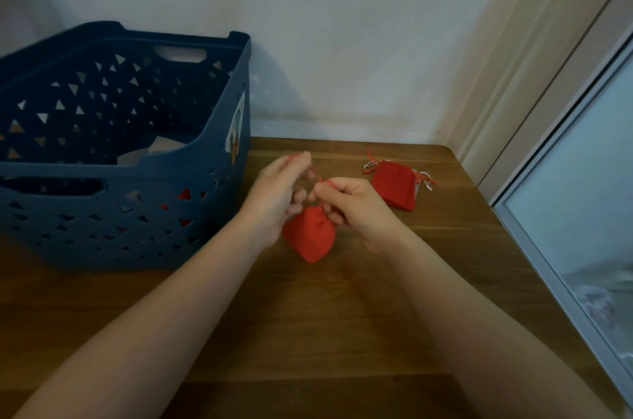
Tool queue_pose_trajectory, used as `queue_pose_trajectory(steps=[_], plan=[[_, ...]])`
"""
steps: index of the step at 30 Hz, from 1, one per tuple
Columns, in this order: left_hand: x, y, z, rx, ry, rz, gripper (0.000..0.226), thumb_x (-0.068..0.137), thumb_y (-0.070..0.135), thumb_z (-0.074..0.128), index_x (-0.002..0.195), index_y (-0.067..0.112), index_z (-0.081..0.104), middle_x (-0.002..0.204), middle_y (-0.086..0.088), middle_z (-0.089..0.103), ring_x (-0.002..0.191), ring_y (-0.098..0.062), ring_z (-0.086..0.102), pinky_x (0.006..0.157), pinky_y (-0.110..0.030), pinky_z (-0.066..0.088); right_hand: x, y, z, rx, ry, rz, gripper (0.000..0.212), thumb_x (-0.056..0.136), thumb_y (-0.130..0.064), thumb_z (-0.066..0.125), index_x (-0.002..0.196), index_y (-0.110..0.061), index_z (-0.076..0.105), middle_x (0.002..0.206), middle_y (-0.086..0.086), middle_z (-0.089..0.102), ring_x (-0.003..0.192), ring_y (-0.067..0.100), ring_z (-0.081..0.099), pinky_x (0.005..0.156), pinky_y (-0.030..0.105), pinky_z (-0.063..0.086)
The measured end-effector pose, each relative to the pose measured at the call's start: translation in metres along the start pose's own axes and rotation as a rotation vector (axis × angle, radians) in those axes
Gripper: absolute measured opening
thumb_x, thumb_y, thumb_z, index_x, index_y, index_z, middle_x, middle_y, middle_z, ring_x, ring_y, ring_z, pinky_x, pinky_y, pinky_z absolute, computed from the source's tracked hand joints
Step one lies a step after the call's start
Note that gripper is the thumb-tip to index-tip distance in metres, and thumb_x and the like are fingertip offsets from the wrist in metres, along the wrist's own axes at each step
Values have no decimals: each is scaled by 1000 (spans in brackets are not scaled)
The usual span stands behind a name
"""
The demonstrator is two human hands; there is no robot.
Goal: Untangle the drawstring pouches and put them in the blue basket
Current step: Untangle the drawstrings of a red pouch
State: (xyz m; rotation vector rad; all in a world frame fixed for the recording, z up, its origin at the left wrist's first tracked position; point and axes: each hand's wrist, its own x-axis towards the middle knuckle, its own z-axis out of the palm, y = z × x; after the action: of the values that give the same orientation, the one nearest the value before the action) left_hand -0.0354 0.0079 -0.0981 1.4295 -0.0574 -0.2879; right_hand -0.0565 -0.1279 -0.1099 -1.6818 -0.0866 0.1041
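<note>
Here, left-hand fingers [301,158] and right-hand fingers [320,190] each pinch the thin red drawstring [318,179] of a soft red fabric pouch [310,235] hanging just above the wooden worktop [342,316]. More flat red pouches [394,187] lie beyond; a perforated blue plastic basket [120,206] stands left.

Blue basket [219,131] cut off left; red pouches inside mostly hidden.
</note>
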Motion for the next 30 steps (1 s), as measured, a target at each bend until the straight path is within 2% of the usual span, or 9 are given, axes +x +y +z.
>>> queue_pose_trajectory(steps=[4,7,11,14,19,21,25,30], plan=[[-11,-13,2,293,-114,-53,20,89,36,57,102,22,63,73,9,59,65,-8,51,66,-25,39,3,-5,-4,164,82,7,19,95,-13,49,83,-9,64,57,-1,50,48,8,43,53,19,41],[-13,-13,3,388,-164,-21,10,90,28,57,93,22,65,72,11,62,66,-4,52,63,-20,41,5,-5,-7,154,93,34,18,95,-13,50,86,-9,66,57,-4,52,47,7,43,53,18,42],[-10,-14,2,405,-150,34,18,94,22,51,81,20,63,68,5,57,61,-5,49,59,-18,40,5,-6,-9,135,75,46,20,95,-13,50,86,-8,66,53,-6,50,44,3,42,48,16,38],[-9,-19,4,290,-183,14,24,97,24,45,79,20,61,63,4,53,57,-6,47,60,-22,39,5,-3,-12,186,87,75,21,95,-13,49,85,-6,66,52,-6,48,42,2,43,47,14,37],[-6,-21,3,-172,-259,-148,29,98,29,41,74,17,53,71,2,58,54,-7,43,52,-19,38,2,9,-13,184,112,179,28,99,-24,43,91,-12,68,60,-5,48,51,7,41,54,22,35],[-4,-21,0,-245,-258,-209,30,98,30,41,72,18,49,67,3,54,52,-8,39,50,-20,35,0,9,-15,219,136,190,30,100,-25,40,91,-10,64,61,-4,49,54,9,43,54,23,35],[-1,-20,0,128,-133,-186,30,98,28,38,69,20,45,61,4,44,52,-11,34,57,-27,31,2,-2,-18,213,186,79,31,100,-24,40,79,-12,60,66,0,57,62,13,56,56,24,39],[-3,-14,6,565,-113,60,34,97,23,38,64,19,44,61,2,43,58,-14,41,62,-31,35,7,-18,-11,-47,110,-82,33,98,-25,42,73,-18,63,73,-3,63,71,7,58,63,21,40]])
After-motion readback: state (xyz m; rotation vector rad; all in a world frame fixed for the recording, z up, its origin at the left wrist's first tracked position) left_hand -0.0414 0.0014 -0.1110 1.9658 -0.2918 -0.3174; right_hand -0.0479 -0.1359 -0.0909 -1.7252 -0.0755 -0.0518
